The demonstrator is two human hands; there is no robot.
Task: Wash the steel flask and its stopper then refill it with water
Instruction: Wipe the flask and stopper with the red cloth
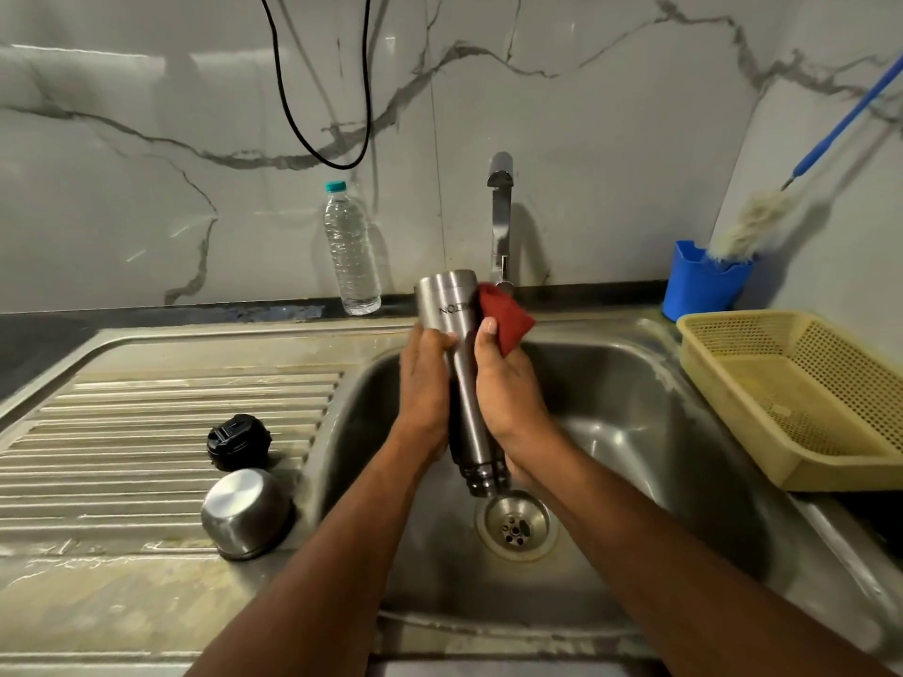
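Step in hand: scrubbing the outside of the tall brushed-steel flask (462, 373), held mouth-down over the steel sink basin (635, 408).
How to do it well: probably best to turn the flask with the holding hand while the red scrub pad (508, 320) runs base to neck, keeping the mouth over the drain so suds run off.
Left hand (425, 383): fingers wrapped round the flask's upper body, grip firm on it.
Right hand (508, 388): thumb and fingers pinch the red scrub pad against the flask's side; how hard it presses is not clear from this angle.
Tap: no water visible running from the chrome tap (501, 217).
Stopper: the black plastic stopper (238, 442) lies on the ribbed draining surface (146, 432), just beside the upturned steel cup-lid (244, 513), apparently unwashed.
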